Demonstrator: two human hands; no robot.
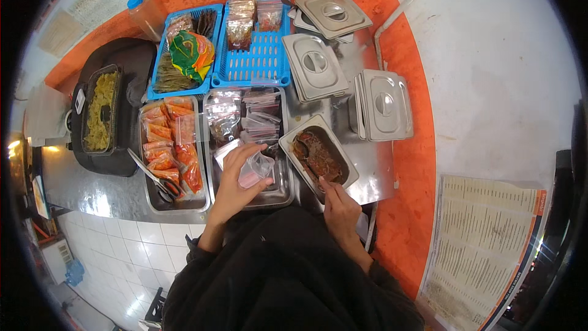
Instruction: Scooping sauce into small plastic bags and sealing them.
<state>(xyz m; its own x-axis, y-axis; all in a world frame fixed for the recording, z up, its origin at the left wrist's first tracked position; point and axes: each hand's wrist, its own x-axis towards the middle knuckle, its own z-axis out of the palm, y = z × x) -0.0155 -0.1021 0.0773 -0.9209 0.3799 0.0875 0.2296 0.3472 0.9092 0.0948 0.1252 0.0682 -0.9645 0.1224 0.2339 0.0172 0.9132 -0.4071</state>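
Observation:
My left hand [233, 195] holds a small clear zip bag [257, 165] with its mouth spread, above the near part of a steel tray [288, 193]. Dark-filled zip packets [262, 122] are lined up in that tray's far half. A white piece [226, 151], perhaps more bags, shows beside my left fingers. My right hand [341, 209] grips the handle of a spoon [302, 151], which rests in a tilted steel food pan [350, 162]. Reddish-brown chunky sauce [324, 154] covers the pan's bottom. The spoon's handle is partly hidden by my fingers.
Scissors [167, 188] lie over a tray of orange packets [161, 147] on the left. Beyond stand blue baskets [252, 66] and a squeeze bottle [144, 14]. Lidded steel pans [383, 105] stand right, near the wall. A black cooker [133, 124] holds yellowish food [100, 110].

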